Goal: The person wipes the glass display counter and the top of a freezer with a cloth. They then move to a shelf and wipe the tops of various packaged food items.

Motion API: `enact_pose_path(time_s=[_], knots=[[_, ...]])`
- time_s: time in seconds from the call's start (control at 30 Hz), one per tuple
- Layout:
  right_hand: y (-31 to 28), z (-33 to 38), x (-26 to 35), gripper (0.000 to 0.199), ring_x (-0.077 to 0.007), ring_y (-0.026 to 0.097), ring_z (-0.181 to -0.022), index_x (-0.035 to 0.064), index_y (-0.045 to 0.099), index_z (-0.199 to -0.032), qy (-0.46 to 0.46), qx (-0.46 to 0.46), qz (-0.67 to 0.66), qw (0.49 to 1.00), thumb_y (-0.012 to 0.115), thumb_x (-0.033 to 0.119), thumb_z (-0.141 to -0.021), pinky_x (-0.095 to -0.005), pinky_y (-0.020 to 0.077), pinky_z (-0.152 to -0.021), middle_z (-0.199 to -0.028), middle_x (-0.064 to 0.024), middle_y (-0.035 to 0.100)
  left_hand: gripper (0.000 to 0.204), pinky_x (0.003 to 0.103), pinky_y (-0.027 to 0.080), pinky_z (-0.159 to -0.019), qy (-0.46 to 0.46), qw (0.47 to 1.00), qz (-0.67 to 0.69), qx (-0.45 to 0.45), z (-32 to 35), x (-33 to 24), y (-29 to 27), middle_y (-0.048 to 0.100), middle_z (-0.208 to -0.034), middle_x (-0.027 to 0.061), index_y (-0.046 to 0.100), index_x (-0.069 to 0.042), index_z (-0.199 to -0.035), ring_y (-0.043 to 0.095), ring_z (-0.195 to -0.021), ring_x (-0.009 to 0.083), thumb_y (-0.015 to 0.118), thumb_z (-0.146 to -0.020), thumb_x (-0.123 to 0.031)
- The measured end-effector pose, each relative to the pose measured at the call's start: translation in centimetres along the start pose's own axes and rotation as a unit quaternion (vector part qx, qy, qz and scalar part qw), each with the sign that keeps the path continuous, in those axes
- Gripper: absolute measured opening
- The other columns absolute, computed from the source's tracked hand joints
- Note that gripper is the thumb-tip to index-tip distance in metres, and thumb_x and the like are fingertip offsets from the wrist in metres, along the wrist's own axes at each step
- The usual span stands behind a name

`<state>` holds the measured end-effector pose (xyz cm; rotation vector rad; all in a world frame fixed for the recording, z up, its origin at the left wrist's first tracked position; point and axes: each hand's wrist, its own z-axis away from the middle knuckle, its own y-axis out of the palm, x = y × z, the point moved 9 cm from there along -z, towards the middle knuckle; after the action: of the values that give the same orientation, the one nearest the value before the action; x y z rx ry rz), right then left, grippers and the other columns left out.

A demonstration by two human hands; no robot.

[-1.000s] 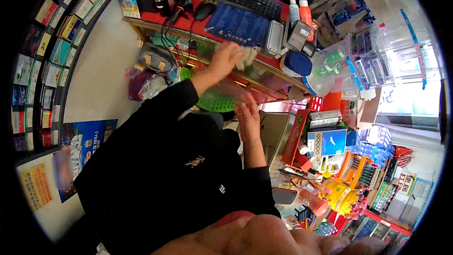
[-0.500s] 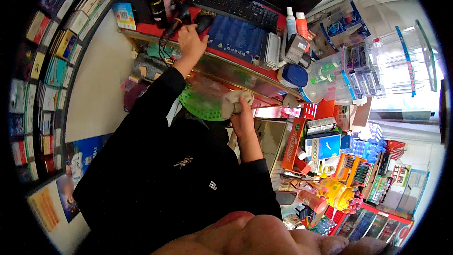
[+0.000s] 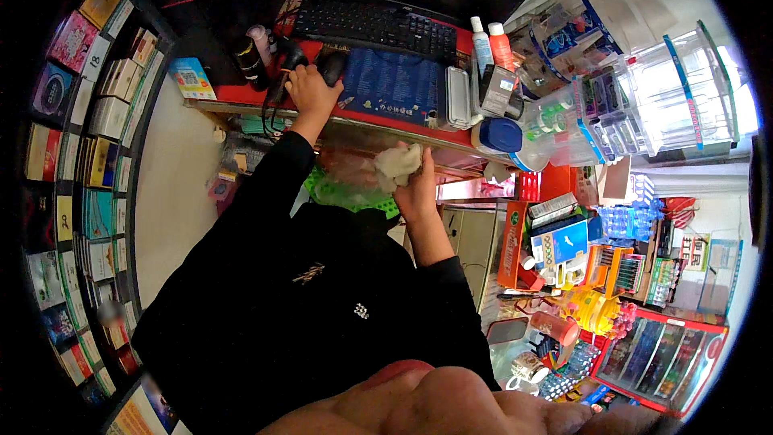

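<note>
My left hand (image 3: 315, 98) reaches over the front edge of the red-topped desk (image 3: 233, 94). Its bent fingers come down beside a black corded handheld device (image 3: 290, 55) and a black mouse (image 3: 330, 68); the thumb stands apart. What the fingertips touch is partly hidden. Lower and to the right, my right hand (image 3: 417, 197) grips a crumpled whitish cloth (image 3: 398, 165) just in front of the desk edge. Below the cloth is a bright green perforated basket (image 3: 354, 196), with clear plastic film over part of it.
On the desk stand a keyboard (image 3: 374, 26), a blue printed mat (image 3: 390, 85), a clear lidded box (image 3: 460, 97), spray bottles (image 3: 501, 47) and a blue-lidded tub (image 3: 499, 135). Transparent racks (image 3: 624, 105) and crowded shop goods fill the right. Shelves of small boxes (image 3: 101, 213) line the left.
The view has shifted, so the desk sits lower and further left. My right hand, still holding the cloth, has come closer to the desk edge. My left hand stays beside the mouse.
</note>
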<state>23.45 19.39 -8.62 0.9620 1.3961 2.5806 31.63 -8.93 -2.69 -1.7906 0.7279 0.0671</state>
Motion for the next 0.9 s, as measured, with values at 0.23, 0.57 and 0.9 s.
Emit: enact_pose_path(time_s=[0.23,0.57,0.9], knots=[[6.2,1.8,3.2,0.047,-0.0295,0.051,-0.125,0.0053,0.052,-0.13,-0.12,0.044,0.067,0.99,0.048,0.043,-0.102,-0.0441,0.0379,-0.108,-0.13,-0.011,0.057,0.063,0.049,0.041,-0.099,0.026,0.964,0.258,0.061,3.1,-3.5,-3.1,0.055,-0.122,0.0189,0.051,-0.003,-0.118,0.05,-0.119,0.038,0.082,-0.068,-0.027],[17.0,10.9,5.7,0.04,-0.0382,0.032,-0.139,0.0249,0.067,-0.117,-0.494,0.082,0.745,0.44,0.07,0.024,-0.077,-0.0599,0.011,-0.115,-0.147,-0.0064,0.044,0.066,0.041,0.046,-0.097,0.206,0.803,0.529,0.179,16.1,-11.1,-9.2,0.059,-0.125,0.0213,0.044,-0.003,-0.134,0.06,-0.114,0.0366,0.074,-0.078,-0.021],[3.7,9.9,10.5,0.045,-0.0267,0.066,-0.098,0.0004,0.066,-0.114,-0.229,-0.027,0.3,0.926,0.043,0.038,-0.103,-0.0347,0.0496,-0.088,-0.105,-0.0118,0.069,0.067,0.037,0.053,-0.088,0.167,0.842,0.47,0.205,22.8,-13.1,-13.3,0.064,-0.115,0.014,0.053,-0.005,-0.125,0.066,-0.102,0.0252,0.084,-0.067,-0.014]])
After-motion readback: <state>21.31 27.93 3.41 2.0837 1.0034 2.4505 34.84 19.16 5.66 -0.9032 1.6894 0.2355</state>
